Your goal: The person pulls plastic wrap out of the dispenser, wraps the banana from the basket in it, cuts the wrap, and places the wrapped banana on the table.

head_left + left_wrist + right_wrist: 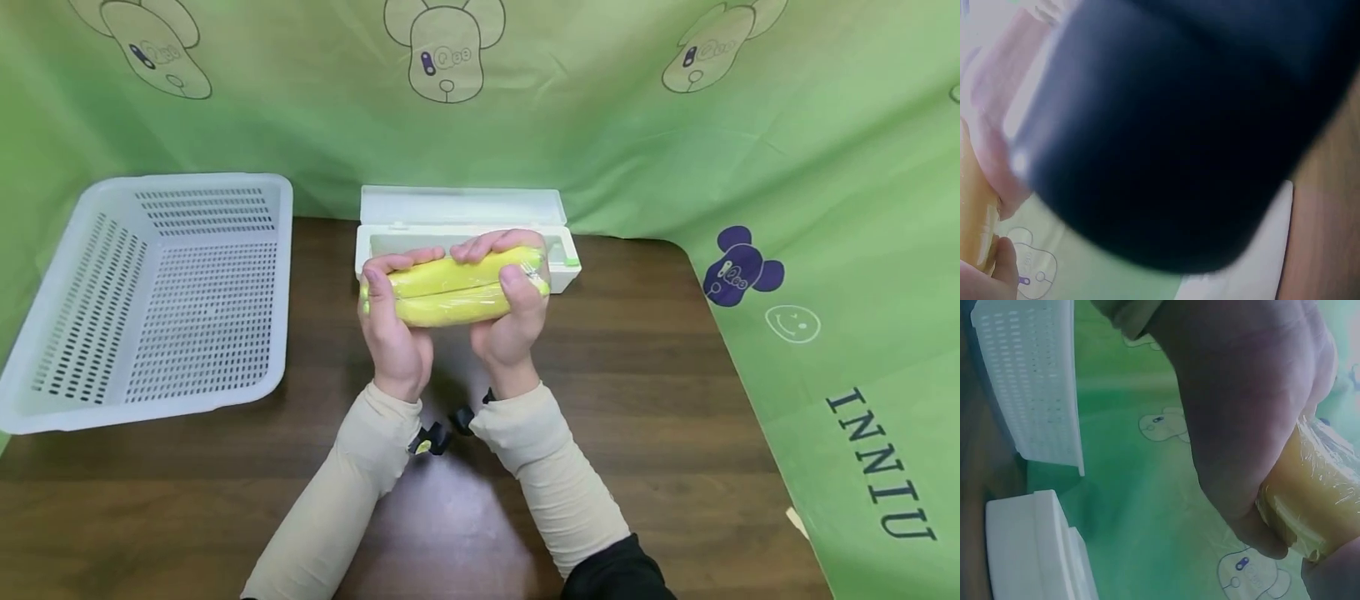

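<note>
Both hands hold up a long yellow bundle in clear plastic wrap (450,293), level above the table, with a seam running lengthwise between two rounded halves. My left hand (393,333) grips its left end, thumb over the near face and fingers round the far side. At the right end my right hand (513,321) grips likewise, thumb on the crinkled, greenish end. In the right wrist view the plastic wrap (1329,494) shines beside the fingers. A blurred black object (1179,137) fills most of the left wrist view, leaving the yellow bundle (974,206) at its left edge.
Behind the hands stands a white box (468,207) with its lid raised, partly hidden by the bundle. A white perforated basket (281,333) sits at the left on the brown wooden table (660,400). Green printed cloth (600,125) hangs behind and to the right.
</note>
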